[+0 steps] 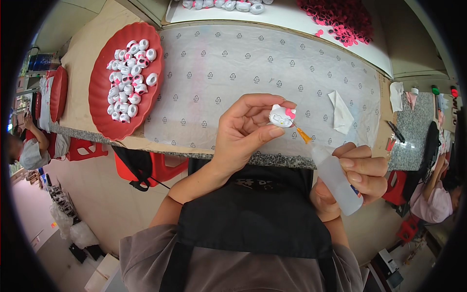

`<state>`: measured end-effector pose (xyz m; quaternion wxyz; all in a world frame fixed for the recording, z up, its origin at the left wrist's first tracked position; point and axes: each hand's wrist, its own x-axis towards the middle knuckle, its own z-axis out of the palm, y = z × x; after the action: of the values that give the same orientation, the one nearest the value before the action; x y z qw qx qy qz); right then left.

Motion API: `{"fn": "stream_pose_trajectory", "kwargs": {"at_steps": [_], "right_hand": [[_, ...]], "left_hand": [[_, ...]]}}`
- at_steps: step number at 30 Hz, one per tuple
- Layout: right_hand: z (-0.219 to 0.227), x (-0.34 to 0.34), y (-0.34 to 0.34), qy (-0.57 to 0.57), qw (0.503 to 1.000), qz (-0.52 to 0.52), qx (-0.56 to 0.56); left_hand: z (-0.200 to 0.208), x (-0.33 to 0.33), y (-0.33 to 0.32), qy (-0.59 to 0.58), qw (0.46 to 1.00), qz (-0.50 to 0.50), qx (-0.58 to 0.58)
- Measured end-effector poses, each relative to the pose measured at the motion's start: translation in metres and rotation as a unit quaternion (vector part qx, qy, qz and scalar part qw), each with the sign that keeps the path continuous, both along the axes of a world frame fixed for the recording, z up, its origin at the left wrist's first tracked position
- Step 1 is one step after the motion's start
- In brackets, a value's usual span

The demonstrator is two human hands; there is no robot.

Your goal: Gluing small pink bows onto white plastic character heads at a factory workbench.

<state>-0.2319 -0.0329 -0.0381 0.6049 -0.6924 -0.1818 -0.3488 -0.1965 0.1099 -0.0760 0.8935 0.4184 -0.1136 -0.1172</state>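
Observation:
Between the thumb and fingers of my left hand (238, 129) is a small white cat-head figurine (278, 115) with a pink bow, its face turned up. My right hand (362, 168) is wrapped round a translucent squeeze bottle (333, 177). An amber dispensing needle (303, 135) tops the bottle and slants toward the figurine's face, its thin tip close to the bow side. Whether the tip touches the surface is too small to tell. Both hands are above the near edge of the table, over a printed white sheet (194, 112).
At left a red scalloped tray (99, 87) bears many white and pink pieces. A folded white tissue (342, 114) lies to the right. Pink pieces (343, 22) and white pieces (238, 6) are on the shelf behind. People sit at far left and right; a red stool (165, 170) stands below the table.

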Motion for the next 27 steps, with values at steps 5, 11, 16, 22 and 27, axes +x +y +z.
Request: {"fn": "stream_pose_trajectory", "kwargs": {"at_steps": [5,11,16,22,27], "right_hand": [[0.001,-0.002,0.002,0.017,1.0,0.007,-0.004],[0.001,-0.003,0.004,0.017,1.0,-0.002,-0.001],[0.001,-0.003,0.005,0.02,1.0,0.0,-0.007],[0.005,-0.003,-0.004,0.047,0.997,0.068,-0.005],[0.007,0.0,-0.008,0.053,0.995,0.078,0.013]], "left_hand": [[0.001,-0.001,-0.001,0.007,1.0,-0.001,0.002],[0.003,-0.003,-0.001,0.01,0.999,0.015,0.028],[-0.003,-0.003,-0.003,-0.057,0.996,0.044,0.057],[-0.003,-0.002,-0.003,-0.127,0.98,0.071,0.134],[-0.004,0.0,-0.004,-0.119,0.979,0.079,0.146]]}}
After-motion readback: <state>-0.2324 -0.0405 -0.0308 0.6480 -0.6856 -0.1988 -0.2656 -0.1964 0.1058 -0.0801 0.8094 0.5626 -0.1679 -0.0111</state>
